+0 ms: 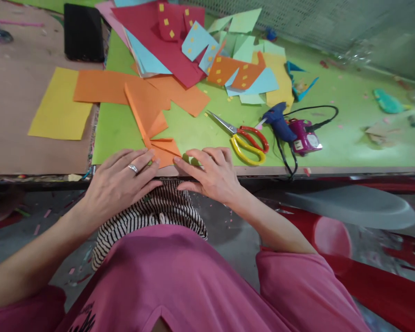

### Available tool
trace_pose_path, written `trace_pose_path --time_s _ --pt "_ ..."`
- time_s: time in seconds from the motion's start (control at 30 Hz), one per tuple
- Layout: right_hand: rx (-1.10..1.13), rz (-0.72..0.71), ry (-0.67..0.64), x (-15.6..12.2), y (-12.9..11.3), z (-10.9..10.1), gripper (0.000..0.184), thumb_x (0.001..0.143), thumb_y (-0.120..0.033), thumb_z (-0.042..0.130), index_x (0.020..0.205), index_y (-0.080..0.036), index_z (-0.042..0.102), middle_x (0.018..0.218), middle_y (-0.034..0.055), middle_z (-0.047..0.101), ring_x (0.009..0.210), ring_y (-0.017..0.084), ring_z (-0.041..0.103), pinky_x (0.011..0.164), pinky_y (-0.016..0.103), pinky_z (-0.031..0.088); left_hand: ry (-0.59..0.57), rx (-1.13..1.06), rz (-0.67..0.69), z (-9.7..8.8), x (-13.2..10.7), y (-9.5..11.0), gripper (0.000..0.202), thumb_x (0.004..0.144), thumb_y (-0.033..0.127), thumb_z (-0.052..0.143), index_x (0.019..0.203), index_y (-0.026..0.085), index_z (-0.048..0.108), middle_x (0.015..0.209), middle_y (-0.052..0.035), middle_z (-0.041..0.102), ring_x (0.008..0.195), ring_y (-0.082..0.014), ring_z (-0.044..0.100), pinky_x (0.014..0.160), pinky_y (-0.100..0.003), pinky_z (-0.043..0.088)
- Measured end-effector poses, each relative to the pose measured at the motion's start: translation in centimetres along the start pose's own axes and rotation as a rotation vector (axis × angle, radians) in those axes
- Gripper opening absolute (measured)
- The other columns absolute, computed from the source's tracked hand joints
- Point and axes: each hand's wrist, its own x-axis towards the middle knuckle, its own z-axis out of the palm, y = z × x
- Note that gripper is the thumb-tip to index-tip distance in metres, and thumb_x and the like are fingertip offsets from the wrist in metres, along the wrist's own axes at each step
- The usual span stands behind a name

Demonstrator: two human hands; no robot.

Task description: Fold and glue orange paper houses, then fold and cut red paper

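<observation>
A folded piece of orange paper (164, 150) lies at the front edge of the table. My left hand (119, 180), with a ring on one finger, rests flat with its fingertips on the paper's lower left part. My right hand (210, 173) has its fingers stretched out and thumb apart, the index fingertip touching the paper's right corner. Larger orange sheets (114, 87) with cut edges lie just beyond. To the right of my right hand are scissors (242, 136) with one red and one yellow handle, lying partly open.
Right of the scissors lie a blue glue gun (280, 122) and a purple plug adapter (304, 136) with a black cord. Farther back are a red sheet (152, 34), orange cut-outs with yellow squares (235, 71) and green scraps (244, 20). A yellow sheet (60, 108) and black tablet-like object (83, 32) lie left.
</observation>
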Motion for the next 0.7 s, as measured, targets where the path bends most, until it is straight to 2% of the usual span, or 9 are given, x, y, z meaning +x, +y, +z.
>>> trace_pose_path --time_s 0.1,0.2,0.27,0.37,0.43,0.5,0.57,0.6,0.7 --pt "0.003 -0.009 0.083 0.5 -0.3 0.1 0.061 0.099 -0.074 0.048 0.129 -0.025 0.069 0.119 0.0046 0.075 0.107 0.022 0.052 0.095 0.037 0.036 0.121 0.026 0.033 0.5 -0.1 0.1 0.024 0.098 0.037 0.069 0.118 0.024 0.068 0.116 -0.0080 0.078 0.102 -0.0250 0.073 0.092 -0.041 0.057" --pt "0.014 -0.047 0.161 1.4 -1.1 0.4 0.035 0.103 -0.055 0.059 0.117 -0.025 0.071 0.108 0.0010 0.077 0.100 0.019 0.055 0.093 0.036 0.035 0.208 0.022 0.065 0.3 0.1 0.2 0.016 0.095 0.028 0.072 0.110 0.027 0.069 0.105 -0.0025 0.081 0.096 -0.0224 0.073 0.091 -0.041 0.056" --pt "0.040 -0.060 0.185 2.0 -1.4 0.5 0.017 0.104 -0.040 0.062 0.109 -0.026 0.072 0.098 -0.0021 0.077 0.093 0.017 0.056 0.090 0.035 0.035 0.225 -0.003 0.068 -0.2 0.7 0.0 0.011 0.094 0.025 0.072 0.105 0.028 0.069 0.101 0.0006 0.082 0.096 -0.0211 0.073 0.092 -0.041 0.056" --pt "0.163 0.013 0.222 3.3 -1.3 0.2 0.015 0.106 -0.030 0.059 0.106 -0.025 0.073 0.089 -0.0014 0.076 0.083 0.016 0.057 0.082 0.034 0.037 0.224 -0.061 -0.027 -1.0 2.5 -1.2 0.011 0.099 0.031 0.066 0.109 0.029 0.070 0.109 0.0032 0.081 0.100 -0.0196 0.073 0.097 -0.040 0.056" --pt "0.337 0.171 0.258 4.4 -0.7 -0.2 0.024 0.108 -0.034 0.054 0.103 -0.022 0.073 0.088 0.0013 0.075 0.080 0.015 0.058 0.078 0.033 0.039 0.199 -0.114 -0.183 -1.4 4.0 -2.7 0.031 0.103 0.043 0.059 0.127 0.025 0.067 0.126 0.0029 0.077 0.111 -0.0207 0.071 0.102 -0.039 0.055" --pt "0.555 0.384 0.310 5.6 0.4 -0.5 0.034 0.108 -0.044 0.051 0.096 -0.019 0.072 0.083 0.0013 0.071 0.075 0.014 0.057 0.073 0.031 0.041 0.143 -0.191 -0.312 -1.7 5.7 -4.3 0.055 0.104 0.055 0.049 0.144 0.019 0.057 0.136 0.0027 0.071 0.124 -0.0241 0.066 0.109 -0.040 0.050" --pt "0.761 0.565 0.352 6.7 1.5 -0.6 0.041 0.106 -0.054 0.051 0.092 -0.020 0.068 0.077 -0.0012 0.063 0.070 0.013 0.053 0.068 0.029 0.040 0.039 -0.287 -0.377 -2.0 7.1 -5.9 0.061 0.104 0.058 0.045 0.149 0.018 0.054 0.132 0.0007 0.072 0.127 -0.0249 0.063 0.114 -0.044 0.046" --pt "0.846 0.620 0.360 7.0 2.1 -0.6 0.042 0.103 -0.058 0.053 0.090 -0.020 0.067 0.075 -0.0024 0.059 0.068 0.012 0.050 0.066 0.028 0.039 -0.006 -0.345 -0.406 -2.1 7.7 -6.5 0.056 0.103 0.056 0.048 0.143 0.018 0.060 0.126 -0.0012 0.075 0.124 -0.0243 0.064 0.114 -0.044 0.046" --pt "0.992 0.692 0.350 7.4 3.5 -0.1 0.045 0.097 -0.065 0.059 0.086 -0.022 0.065 0.072 -0.0038 0.051 0.067 0.011 0.044 0.063 0.027 0.037 -0.110 -0.490 -0.478 -2.6 9.2 -7.6 0.033 0.097 0.046 0.058 0.109 0.020 0.074 0.113 -0.0047 0.079 0.110 -0.0216 0.067 0.106 -0.039 0.049"
